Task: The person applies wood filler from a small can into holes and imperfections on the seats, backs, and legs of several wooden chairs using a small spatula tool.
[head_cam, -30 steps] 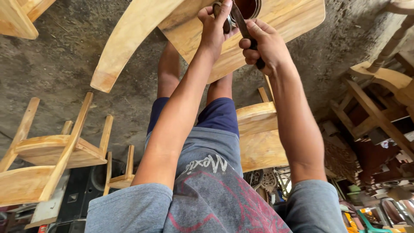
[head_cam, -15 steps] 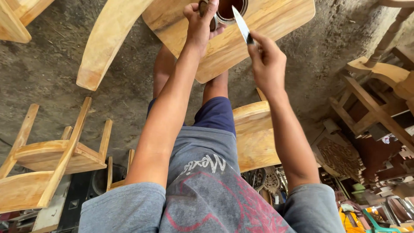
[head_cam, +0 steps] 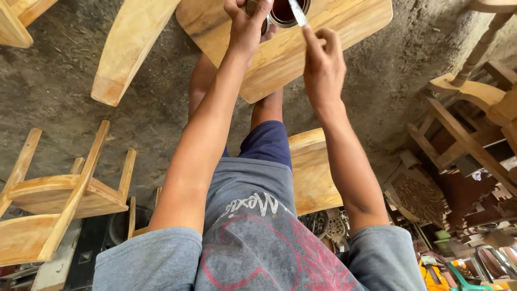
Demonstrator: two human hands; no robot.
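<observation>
The small round tin (head_cam: 281, 11) of dark liquid is pinned in place on the pale wooden seat panel (head_cam: 301, 51) at the top of the view, the left hand (head_cam: 249, 27) curled closed over its near rim so it cannot slide or tip. A thin flat blade (head_cam: 297, 12) is pinched in the closed right hand (head_cam: 323, 62) and angled tip-first into the tin's mouth, apparently for reaching the liquid. Unfinished wooden chairs (head_cam: 64, 194) are seen lying on the dirt floor (head_cam: 161, 118).
</observation>
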